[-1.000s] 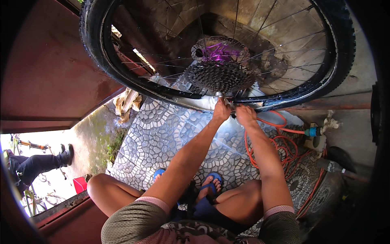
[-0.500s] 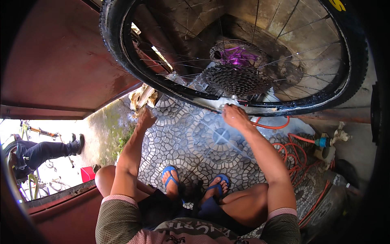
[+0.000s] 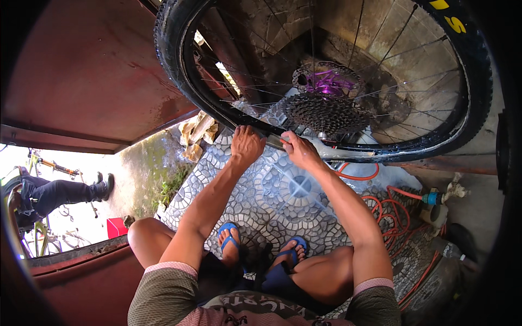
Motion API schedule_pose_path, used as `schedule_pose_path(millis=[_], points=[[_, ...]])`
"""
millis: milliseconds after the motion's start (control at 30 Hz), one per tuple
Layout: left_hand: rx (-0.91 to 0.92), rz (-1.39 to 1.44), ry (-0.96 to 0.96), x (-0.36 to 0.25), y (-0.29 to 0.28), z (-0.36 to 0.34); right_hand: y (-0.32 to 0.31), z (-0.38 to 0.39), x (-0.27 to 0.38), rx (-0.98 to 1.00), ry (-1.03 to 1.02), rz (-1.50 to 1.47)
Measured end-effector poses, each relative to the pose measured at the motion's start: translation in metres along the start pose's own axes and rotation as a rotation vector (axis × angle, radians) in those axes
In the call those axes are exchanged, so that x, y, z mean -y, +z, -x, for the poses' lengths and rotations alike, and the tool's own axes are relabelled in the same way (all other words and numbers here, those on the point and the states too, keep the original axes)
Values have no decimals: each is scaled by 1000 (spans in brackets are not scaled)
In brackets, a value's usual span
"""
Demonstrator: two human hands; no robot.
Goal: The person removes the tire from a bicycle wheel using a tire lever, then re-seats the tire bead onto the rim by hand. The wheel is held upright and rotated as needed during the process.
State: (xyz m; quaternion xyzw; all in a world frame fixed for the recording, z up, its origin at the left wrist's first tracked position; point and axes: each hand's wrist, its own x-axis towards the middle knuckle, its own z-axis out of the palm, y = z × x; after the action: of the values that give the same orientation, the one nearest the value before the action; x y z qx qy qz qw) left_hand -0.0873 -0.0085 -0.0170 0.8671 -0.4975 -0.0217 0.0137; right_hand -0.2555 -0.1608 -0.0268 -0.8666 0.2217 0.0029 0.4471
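Hands (image 3: 248, 144) back together, round knobbly tyre (image 3: 478, 70)

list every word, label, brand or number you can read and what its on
Tyre: large yellow characters, partly out of view; not copied out here.
Shirt: pale lettering on the dark front, foreshortened; not copied out here.
Clear bottle: any print is too small to read.
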Motion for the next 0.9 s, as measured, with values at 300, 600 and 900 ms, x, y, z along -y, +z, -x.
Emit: schedule_pose_path(millis=[300,600,900], points=[[-218,701,-611,32,56,-17,41,6,-36,144,147,414],[-527,1647,-860,-5,82,-38,25,17,-46,170,111,491],[-223,1446,-1030,-2,115,-69,14,20,-48,174,106,456]])
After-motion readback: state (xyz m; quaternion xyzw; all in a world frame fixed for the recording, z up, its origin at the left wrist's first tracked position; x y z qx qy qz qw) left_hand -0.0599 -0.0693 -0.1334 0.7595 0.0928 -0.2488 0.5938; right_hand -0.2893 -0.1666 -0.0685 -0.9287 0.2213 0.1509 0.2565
